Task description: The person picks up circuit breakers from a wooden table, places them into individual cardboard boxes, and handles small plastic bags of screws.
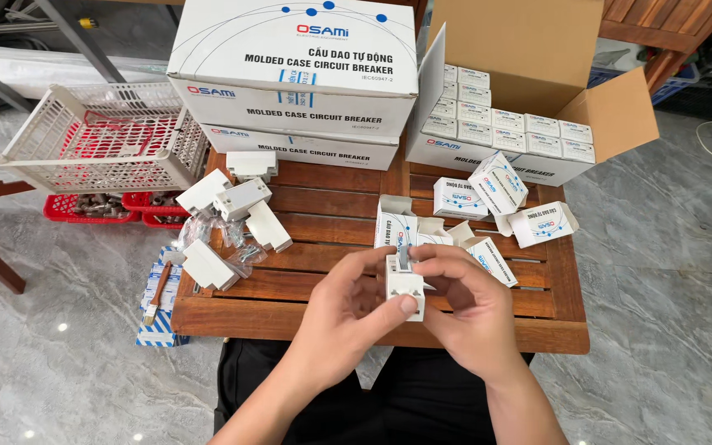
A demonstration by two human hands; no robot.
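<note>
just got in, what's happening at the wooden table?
A person holds a small white breaker in both hands, left hand and right hand, over the wooden table. More bare white units lie to the left, small open boxes to the right, and an open carton of boxed ones stands behind.
</note>
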